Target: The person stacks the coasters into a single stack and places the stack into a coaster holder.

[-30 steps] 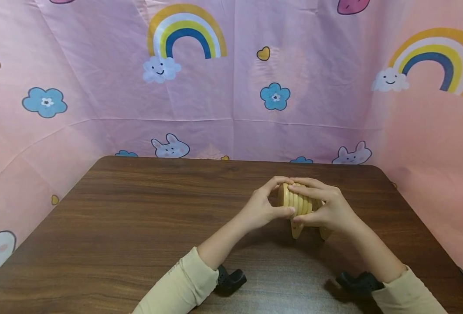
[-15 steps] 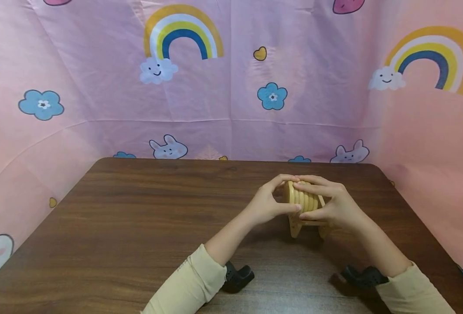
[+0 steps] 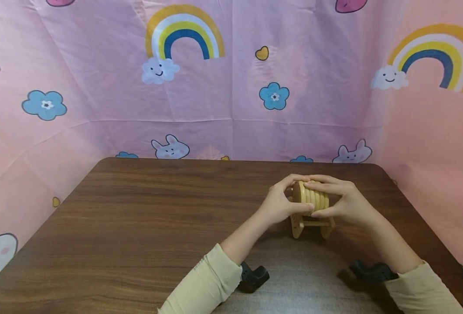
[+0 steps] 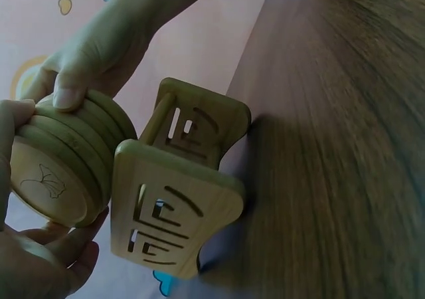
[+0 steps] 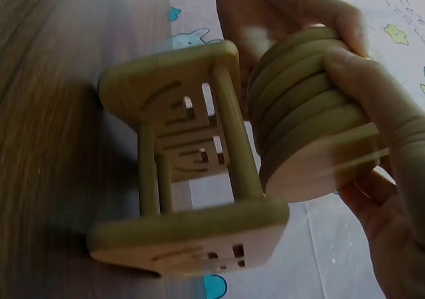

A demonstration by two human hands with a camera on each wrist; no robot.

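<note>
A stack of round wooden coasters (image 3: 317, 198) is held between my two hands, above a small wooden coaster rack (image 3: 297, 226) on the table. My left hand (image 3: 277, 204) grips the stack's left end, fingers over the top and thumb below. From the other side my right hand (image 3: 351, 203) grips it the same way. In the left wrist view the outer coaster (image 4: 50, 183) shows a leaf-like engraving. The rack's cut-out side panels (image 4: 149, 163) stand upright, joined by dowels (image 5: 232, 133). In the right wrist view the stack (image 5: 302, 109) appears outside the rack's opening.
The rack stands on a brown wood-grain table (image 3: 137, 226), towards its right side. A patterned cloth (image 3: 200, 100) hangs behind and on both sides. Black wrist devices (image 3: 253, 277) sit under both forearms, above the tabletop.
Both hands have shifted to the right with the coaster stack. The rack has stayed about in place, and more of its front legs and lower bar now shows.
</note>
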